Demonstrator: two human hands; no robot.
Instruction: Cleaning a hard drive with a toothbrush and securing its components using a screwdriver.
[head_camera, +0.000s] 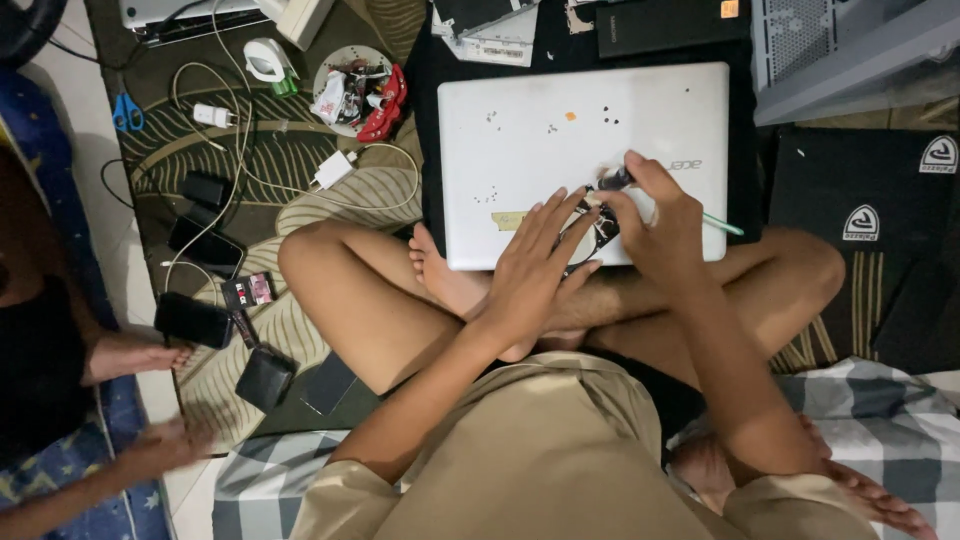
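Observation:
A white closed laptop (560, 130) lies on a black mat in front of my crossed legs, with several tiny screws scattered on its lid. A small dark phone-like device (598, 228) rests on the laptop's near edge. My left hand (535, 262) lies flat, fingers spread, pressing on that device's left side. My right hand (655, 215) grips a thin tool with a dark head and a light green handle (722, 224), its tip at the device's top.
Another person's hand (170, 440) and foot (135, 352) are at the left. Several dark phones (195, 320), white chargers and cables (335, 170), blue scissors (127, 112) and a plate of bits (355, 92) lie on the patterned rug. A black bag (870, 220) sits right.

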